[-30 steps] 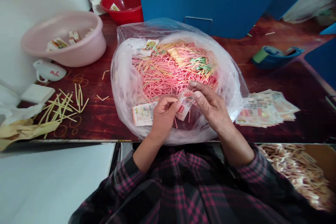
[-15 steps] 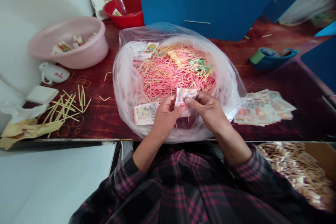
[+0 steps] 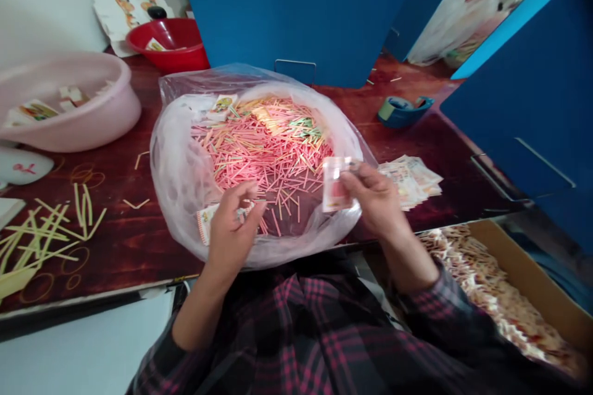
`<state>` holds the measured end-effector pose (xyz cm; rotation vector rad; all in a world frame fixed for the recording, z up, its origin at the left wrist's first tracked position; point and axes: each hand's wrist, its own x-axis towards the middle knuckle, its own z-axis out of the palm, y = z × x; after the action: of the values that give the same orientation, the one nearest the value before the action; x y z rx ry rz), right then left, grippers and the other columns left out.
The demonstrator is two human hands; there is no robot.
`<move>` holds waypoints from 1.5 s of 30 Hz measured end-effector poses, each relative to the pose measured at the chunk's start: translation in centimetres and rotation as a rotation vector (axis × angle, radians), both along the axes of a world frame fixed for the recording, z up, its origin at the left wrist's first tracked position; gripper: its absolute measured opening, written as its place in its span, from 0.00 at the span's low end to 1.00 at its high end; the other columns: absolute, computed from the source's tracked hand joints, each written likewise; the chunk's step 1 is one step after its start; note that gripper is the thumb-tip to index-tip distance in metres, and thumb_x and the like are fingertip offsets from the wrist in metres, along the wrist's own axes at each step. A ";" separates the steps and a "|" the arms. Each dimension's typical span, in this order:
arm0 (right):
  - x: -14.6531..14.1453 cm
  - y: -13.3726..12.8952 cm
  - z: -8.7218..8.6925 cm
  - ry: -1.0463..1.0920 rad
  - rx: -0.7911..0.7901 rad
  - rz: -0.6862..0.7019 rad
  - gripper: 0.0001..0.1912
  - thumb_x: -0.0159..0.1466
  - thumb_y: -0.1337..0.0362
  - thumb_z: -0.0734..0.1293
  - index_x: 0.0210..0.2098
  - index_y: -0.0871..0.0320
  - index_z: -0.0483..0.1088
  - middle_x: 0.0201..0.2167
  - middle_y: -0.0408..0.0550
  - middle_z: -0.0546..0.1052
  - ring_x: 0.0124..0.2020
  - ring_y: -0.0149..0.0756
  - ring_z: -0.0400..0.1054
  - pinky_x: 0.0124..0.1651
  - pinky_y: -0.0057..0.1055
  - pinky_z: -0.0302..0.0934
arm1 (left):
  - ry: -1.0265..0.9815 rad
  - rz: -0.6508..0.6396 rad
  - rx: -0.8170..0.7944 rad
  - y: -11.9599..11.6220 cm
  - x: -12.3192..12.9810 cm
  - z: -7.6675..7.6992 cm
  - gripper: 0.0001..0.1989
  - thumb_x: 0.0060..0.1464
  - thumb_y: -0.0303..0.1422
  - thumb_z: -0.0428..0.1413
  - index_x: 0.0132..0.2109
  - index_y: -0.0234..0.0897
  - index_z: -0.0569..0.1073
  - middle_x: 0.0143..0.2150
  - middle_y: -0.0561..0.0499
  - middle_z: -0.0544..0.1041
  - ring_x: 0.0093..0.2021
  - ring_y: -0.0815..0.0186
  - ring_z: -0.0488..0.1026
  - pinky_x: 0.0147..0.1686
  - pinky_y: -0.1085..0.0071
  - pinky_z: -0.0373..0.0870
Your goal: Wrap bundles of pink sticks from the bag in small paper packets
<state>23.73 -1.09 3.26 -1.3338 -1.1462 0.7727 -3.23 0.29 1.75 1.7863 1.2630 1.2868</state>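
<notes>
The grip of your right hand (image 3: 377, 197) pinches the printed packet (image 3: 333, 188) near its right edge, above the right rim of the plastic bag (image 3: 172, 160); your left hand (image 3: 232, 222) has its grip spread, partly hiding other wrappers (image 3: 204, 226) at the bag's near left side. A light pinch at the margin should serve you best, leaving the packet flat and clear of the loose sticks (image 3: 245, 157)

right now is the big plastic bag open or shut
Open: the plastic bag's mouth is spread wide, and pink sticks show inside it.
</notes>
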 end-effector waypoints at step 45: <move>-7.7 -0.1 -2.1 0.192 -0.207 0.459 0.19 0.59 0.42 0.78 0.43 0.47 0.86 0.43 0.45 0.88 0.44 0.45 0.81 0.56 0.48 0.74 | -0.440 -0.085 -0.359 -0.9 -0.1 -1.0 0.25 0.57 0.36 0.68 0.61 0.47 0.75 0.50 0.49 0.81 0.47 0.60 0.79 0.49 0.62 0.80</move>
<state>16.08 -1.22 1.20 -1.1414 -1.2577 1.3547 -3.31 -0.61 0.76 1.2120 1.0723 1.2272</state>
